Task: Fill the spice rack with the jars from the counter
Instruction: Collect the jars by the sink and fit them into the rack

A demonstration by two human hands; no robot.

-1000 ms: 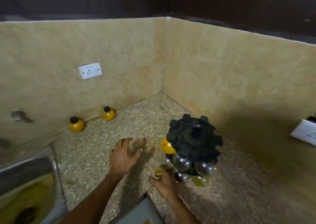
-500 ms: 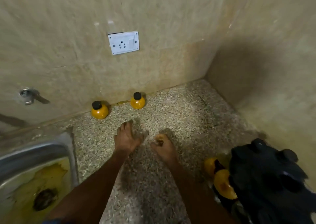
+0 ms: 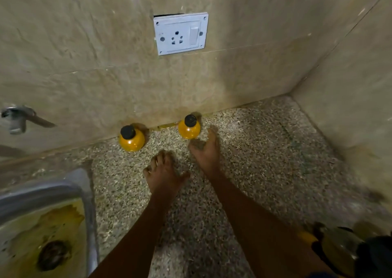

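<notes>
The right hand (image 3: 204,150) reaches forward over the counter (image 3: 254,150), fingers loosely spread and blurred, holding nothing; its fingertips lie just beside the right jar (image 3: 189,127), to that jar's right and front, and whether they touch it cannot be told; the left hand (image 3: 163,172) hovers nearer the body, fingers relaxed and slightly apart, empty, thumb pointing right. Both jars are round, amber-yellow, with small black caps, and stand upright; the right jar sits against the foot of the back wall (image 3: 106,76); the left jar (image 3: 131,138) stands further left along the same wall, ahead and to the left of the left hand, apart from it. The speckled counter runs open to the right as far as the side wall (image 3: 360,86), which meets the back wall in a corner; on the left a steel sink (image 3: 53,190) with yellow stains bounds the counter; a tap (image 3: 17,118) juts from the wall above it; a white socket (image 3: 180,33) sits on the wall above the jars. At the lower right edge the rack (image 3: 373,256), dark and blurred, shows with a jar or two in it.
</notes>
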